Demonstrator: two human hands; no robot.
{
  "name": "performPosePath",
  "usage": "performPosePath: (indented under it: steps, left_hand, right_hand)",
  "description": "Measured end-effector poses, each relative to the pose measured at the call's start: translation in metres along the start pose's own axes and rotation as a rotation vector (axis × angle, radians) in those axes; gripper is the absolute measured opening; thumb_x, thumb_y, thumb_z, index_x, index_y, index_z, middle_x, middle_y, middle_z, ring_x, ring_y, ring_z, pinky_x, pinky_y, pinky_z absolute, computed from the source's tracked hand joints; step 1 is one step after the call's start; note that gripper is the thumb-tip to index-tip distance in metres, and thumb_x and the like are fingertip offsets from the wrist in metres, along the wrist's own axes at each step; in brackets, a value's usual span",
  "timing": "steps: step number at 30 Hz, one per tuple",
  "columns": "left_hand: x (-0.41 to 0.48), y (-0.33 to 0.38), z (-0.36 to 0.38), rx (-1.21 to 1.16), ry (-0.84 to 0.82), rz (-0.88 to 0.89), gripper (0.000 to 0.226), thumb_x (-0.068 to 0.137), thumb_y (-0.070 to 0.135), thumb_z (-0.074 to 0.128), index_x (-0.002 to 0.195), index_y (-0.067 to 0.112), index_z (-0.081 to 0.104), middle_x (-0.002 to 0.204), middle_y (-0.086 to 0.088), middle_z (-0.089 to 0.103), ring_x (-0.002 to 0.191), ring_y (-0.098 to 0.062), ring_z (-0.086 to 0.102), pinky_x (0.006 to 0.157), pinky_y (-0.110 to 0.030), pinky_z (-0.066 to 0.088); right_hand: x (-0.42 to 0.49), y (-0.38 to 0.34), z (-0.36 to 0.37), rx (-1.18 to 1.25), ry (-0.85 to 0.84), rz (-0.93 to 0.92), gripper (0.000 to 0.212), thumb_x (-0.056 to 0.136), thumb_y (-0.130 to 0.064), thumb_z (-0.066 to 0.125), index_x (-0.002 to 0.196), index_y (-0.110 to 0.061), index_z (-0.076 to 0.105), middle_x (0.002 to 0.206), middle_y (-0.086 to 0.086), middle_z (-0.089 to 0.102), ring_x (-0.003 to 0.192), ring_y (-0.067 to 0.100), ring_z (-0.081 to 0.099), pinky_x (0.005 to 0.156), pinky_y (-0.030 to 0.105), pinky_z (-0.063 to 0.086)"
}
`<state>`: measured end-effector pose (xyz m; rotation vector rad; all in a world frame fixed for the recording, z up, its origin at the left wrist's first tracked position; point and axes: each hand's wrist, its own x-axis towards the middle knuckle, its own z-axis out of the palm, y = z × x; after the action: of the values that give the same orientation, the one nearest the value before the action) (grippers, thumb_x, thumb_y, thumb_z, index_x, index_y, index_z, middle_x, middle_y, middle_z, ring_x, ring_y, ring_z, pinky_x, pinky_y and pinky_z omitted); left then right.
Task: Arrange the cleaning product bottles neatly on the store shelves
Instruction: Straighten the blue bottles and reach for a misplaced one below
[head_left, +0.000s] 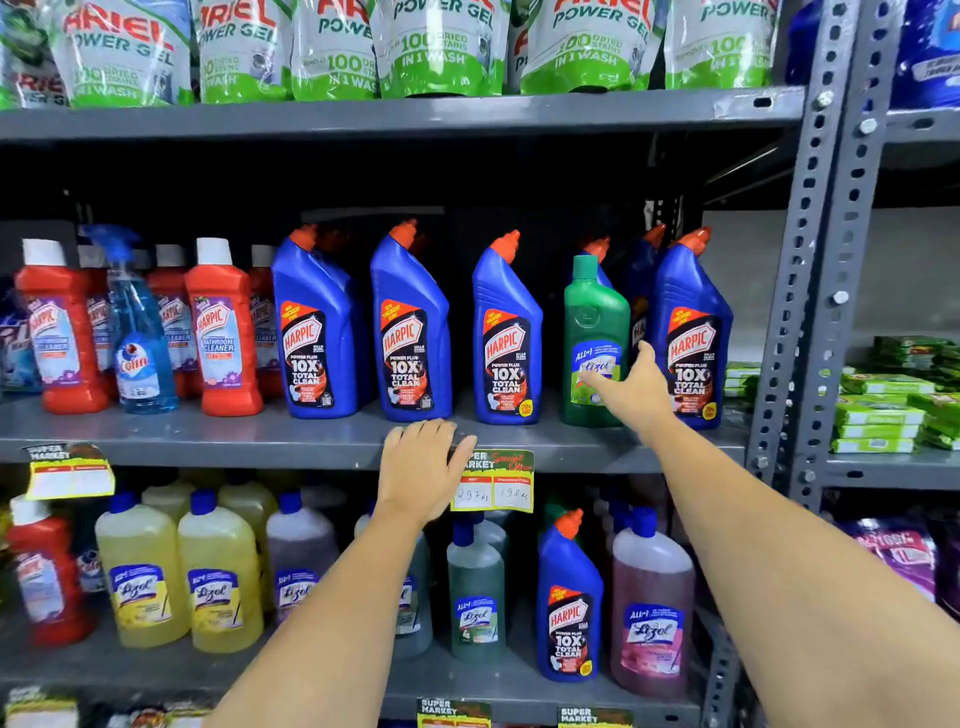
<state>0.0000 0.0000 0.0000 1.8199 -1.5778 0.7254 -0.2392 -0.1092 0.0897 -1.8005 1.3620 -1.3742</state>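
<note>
On the middle shelf (218, 441) stand blue Harpic bottles (410, 332) in a row, with a green Lizol bottle (595, 322) among them. My right hand (631, 387) reaches to the green bottle's lower front, fingers apart, touching or nearly touching its label. My left hand (421, 467) lies flat on the shelf's front edge, holding nothing. Red Harpic bottles (223, 327) and a blue Colin spray bottle (137, 338) stand at the left. On the lower shelf a blue Harpic bottle (569, 603) stands among yellow (140, 571), green (475, 597) and pink Lizol bottles (652, 608).
Ariel Power Gel pouches (441, 47) fill the top shelf. A grey perforated upright (810, 270) bounds the bay on the right, with green packets (883, 410) beyond it. A yellow price tag (493, 483) hangs off the middle shelf edge beside my left hand.
</note>
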Motion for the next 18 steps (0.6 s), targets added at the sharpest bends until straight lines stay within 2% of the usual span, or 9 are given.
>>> performPosePath:
  steps: [5,8,12,16,18]
  left_hand:
    - [-0.002,0.001,0.003,0.031,0.046,0.017,0.058,0.095,0.051,0.026,0.107,0.012,0.068,0.1,-0.002,0.07,0.095,-0.025,0.062,0.087,-0.041,0.039]
    - [-0.004,0.001,0.004,0.031,0.086,0.007,0.057,0.095,0.05,0.028,0.106,0.012,0.069,0.102,-0.005,0.071,0.096,-0.025,0.063,0.088,-0.042,0.04]
    - [-0.003,0.002,0.005,0.007,0.102,-0.001,0.056,0.095,0.05,0.029,0.108,0.012,0.068,0.105,-0.005,0.071,0.098,-0.024,0.063,0.09,-0.041,0.04]
    - [-0.003,-0.001,0.008,-0.002,0.1,-0.008,0.059,0.095,0.052,0.027,0.112,0.013,0.067,0.111,-0.006,0.07,0.104,-0.024,0.062,0.093,-0.041,0.039]
    - [-0.003,0.0,0.01,-0.006,0.096,-0.026,0.06,0.095,0.053,0.026,0.114,0.013,0.067,0.114,-0.005,0.069,0.106,-0.024,0.06,0.095,-0.041,0.037]
  right_hand:
    - [0.011,0.014,0.011,0.022,-0.058,0.033,0.106,0.068,-0.038,0.084,0.15,-0.012,0.022,0.139,0.012,0.054,0.125,0.032,0.053,0.105,0.047,0.043]
    - [0.018,0.02,0.015,0.01,-0.056,0.021,0.098,0.064,-0.037,0.086,0.143,-0.013,0.032,0.132,0.012,0.058,0.117,0.031,0.058,0.101,0.048,0.047]
    - [0.023,0.023,0.015,-0.063,-0.047,-0.003,0.077,0.068,-0.035,0.086,0.126,-0.009,0.045,0.124,0.014,0.061,0.112,0.034,0.059,0.096,0.049,0.048]
    - [0.019,0.022,0.01,-0.092,-0.041,-0.019,0.068,0.067,-0.039,0.086,0.116,-0.009,0.049,0.12,0.014,0.064,0.109,0.035,0.06,0.093,0.049,0.049]
    - [0.014,0.023,0.006,-0.073,-0.028,-0.066,0.065,0.07,-0.035,0.085,0.116,-0.009,0.049,0.12,0.013,0.065,0.109,0.035,0.061,0.089,0.044,0.049]
